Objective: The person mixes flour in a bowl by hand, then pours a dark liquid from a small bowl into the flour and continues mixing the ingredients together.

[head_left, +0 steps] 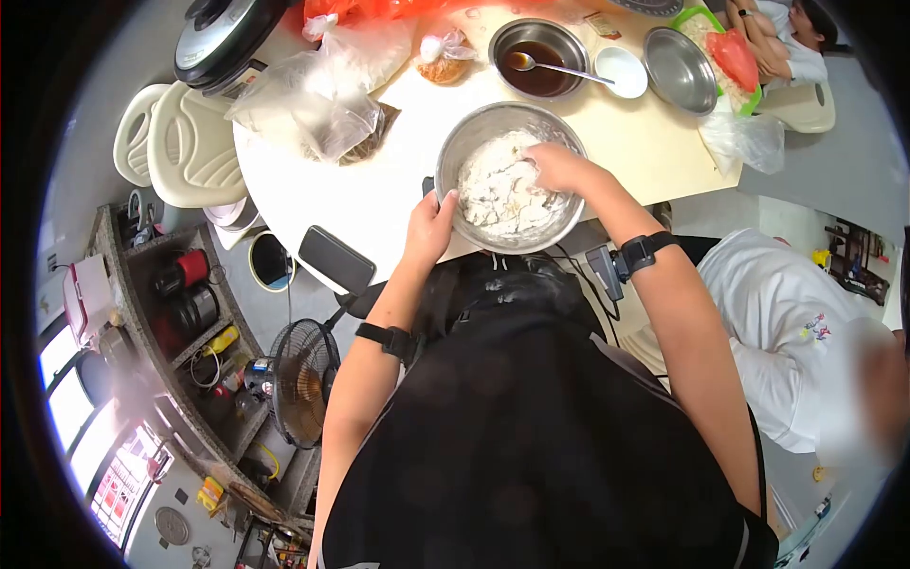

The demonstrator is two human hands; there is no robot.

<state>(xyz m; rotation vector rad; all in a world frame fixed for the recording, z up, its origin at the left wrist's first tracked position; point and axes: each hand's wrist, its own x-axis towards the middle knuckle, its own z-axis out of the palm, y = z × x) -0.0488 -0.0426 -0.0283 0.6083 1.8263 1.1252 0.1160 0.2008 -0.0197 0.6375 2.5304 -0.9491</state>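
A steel mixing bowl stands at the table's near edge, with lumpy, floury dough inside. My left hand grips the bowl's left rim, thumb on the rim and the other fingers mostly out of sight. Reaching in over the right side, my right hand has its fingers curled into the dough; their tips are hidden. Just behind stands a second metal bowl of dark brown liquid, in which a spoon rests. Beside it sits a small white bowl.
Left on the table are a plastic bag and a phone. A metal basin and a green tray lie right. A fan stands lower left. A person in white sits close on the right; another is farther back.
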